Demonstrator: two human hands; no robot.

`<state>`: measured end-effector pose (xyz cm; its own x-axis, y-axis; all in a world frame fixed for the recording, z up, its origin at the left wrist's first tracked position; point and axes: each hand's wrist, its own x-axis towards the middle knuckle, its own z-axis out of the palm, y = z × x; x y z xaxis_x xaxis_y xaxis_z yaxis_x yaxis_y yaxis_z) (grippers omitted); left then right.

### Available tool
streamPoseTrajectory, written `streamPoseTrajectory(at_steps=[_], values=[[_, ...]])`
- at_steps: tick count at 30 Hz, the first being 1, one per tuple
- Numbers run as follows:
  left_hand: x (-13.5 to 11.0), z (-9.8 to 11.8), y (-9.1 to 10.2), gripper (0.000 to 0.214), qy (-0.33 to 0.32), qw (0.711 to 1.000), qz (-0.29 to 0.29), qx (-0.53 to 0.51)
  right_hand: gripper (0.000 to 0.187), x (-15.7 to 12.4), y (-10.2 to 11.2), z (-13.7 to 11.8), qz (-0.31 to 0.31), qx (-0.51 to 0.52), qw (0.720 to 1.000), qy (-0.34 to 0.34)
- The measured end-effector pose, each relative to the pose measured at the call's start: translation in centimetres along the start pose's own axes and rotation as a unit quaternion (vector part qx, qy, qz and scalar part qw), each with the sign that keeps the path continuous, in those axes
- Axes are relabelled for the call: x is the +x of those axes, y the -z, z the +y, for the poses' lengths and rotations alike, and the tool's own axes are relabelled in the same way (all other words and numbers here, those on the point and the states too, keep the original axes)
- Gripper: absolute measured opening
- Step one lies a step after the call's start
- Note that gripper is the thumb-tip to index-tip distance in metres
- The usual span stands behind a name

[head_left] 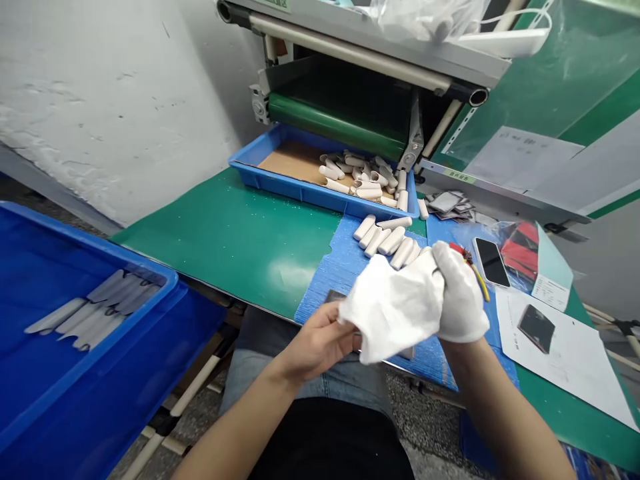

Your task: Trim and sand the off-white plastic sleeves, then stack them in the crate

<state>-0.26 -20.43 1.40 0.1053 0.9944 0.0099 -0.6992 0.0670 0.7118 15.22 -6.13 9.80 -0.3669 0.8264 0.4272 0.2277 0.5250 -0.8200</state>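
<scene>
A limp white glove [395, 307] stretches between my two hands above the front edge of the bench. My bare left hand [317, 343] pinches its open cuff between thumb and fingers. On the other side, my right hand [460, 297], wearing a white glove of its own, grips the far end of the cloth; its fingertips are partly hidden. Just beyond the cloth, several white curved plastic pieces [393, 240] lie in rows on the blue mat [320, 287]. A dark flat object is partly covered beneath the glove.
At the back, a shallow blue tray [290, 190] of similar pieces sits below a green conveyor belt [340, 123]. A deep blue bin [170, 283] with several pieces stands at the left. To the right lie a phone [492, 262], papers [575, 360] and a dark rectangular object [537, 328].
</scene>
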Motion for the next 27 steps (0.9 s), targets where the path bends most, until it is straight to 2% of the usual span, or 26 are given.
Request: streamPoseTrajectory(at_steps=[3, 5, 7, 10, 13, 15, 16, 18, 19, 21, 23, 24, 25, 27], values=[[-1.5, 1.2, 0.4, 0.031, -0.013, 1.000, 0.000, -0.013, 0.046, -0.4, -0.6, 2.1, 0.040, 0.100, 0.990, -0.094], [-1.8, 1.7, 0.7, 0.037, -0.019, 1.000, -0.003, 0.017, 0.048, -0.9, -0.7, 3.1, 0.044, 0.119, 0.985, -0.117], [-1.7, 1.7, 1.1, 0.040, -0.025, 0.998, 0.032, 0.038, 0.051, -1.5, -0.6, 3.8, 0.016, 0.115, 0.985, -0.125], [-1.1, 1.2, 1.8, 0.040, -0.040, 0.988, 0.129, 0.068, 0.050, -2.2, -0.1, 4.5, -0.075, 0.078, 0.986, -0.129], [-0.6, 1.2, 2.4, 0.040, -0.070, 0.974, 0.175, 0.126, 0.047, -1.9, 0.8, 5.2, -0.140, 0.011, 0.984, -0.107], [-0.7, 1.8, 2.5, 0.038, -0.105, 0.957, 0.198, 0.187, 0.045, -1.4, 1.5, 5.7, -0.135, -0.073, 0.985, -0.078], [-0.7, 2.3, 2.4, 0.035, -0.125, 0.943, 0.213, 0.221, 0.048, -1.3, 1.7, 5.8, -0.109, -0.110, 0.986, -0.064], [-0.9, 3.1, 1.9, 0.027, -0.159, 0.914, 0.238, 0.287, 0.055, -1.6, 1.7, 5.4, -0.034, -0.142, 0.988, -0.044], [-0.9, 3.3, 1.6, 0.025, -0.166, 0.902, 0.238, 0.319, 0.054, -2.1, 1.4, 4.8, -0.016, -0.137, 0.990, -0.030], [-0.8, 3.6, 0.8, 0.026, -0.169, 0.884, 0.208, 0.383, 0.048, -3.5, 0.1, 3.1, -0.066, -0.117, 0.991, -0.002], [-0.6, 3.5, 0.3, 0.027, -0.164, 0.866, 0.165, 0.442, 0.047, -4.9, -1.6, 1.2, -0.193, -0.102, 0.976, -0.007], [-0.6, 3.4, 0.2, 0.026, -0.159, 0.858, 0.152, 0.465, 0.047, -5.4, -2.4, 0.4, -0.225, -0.095, 0.970, -0.015], [-0.7, 3.4, 0.2, 0.024, -0.155, 0.851, 0.151, 0.478, 0.047, -5.7, -3.0, -0.2, -0.239, -0.088, 0.967, -0.018], [-1.3, 3.4, 0.4, 0.016, -0.149, 0.839, 0.186, 0.490, 0.046, -5.8, -3.8, -0.6, -0.233, -0.067, 0.970, -0.013]])
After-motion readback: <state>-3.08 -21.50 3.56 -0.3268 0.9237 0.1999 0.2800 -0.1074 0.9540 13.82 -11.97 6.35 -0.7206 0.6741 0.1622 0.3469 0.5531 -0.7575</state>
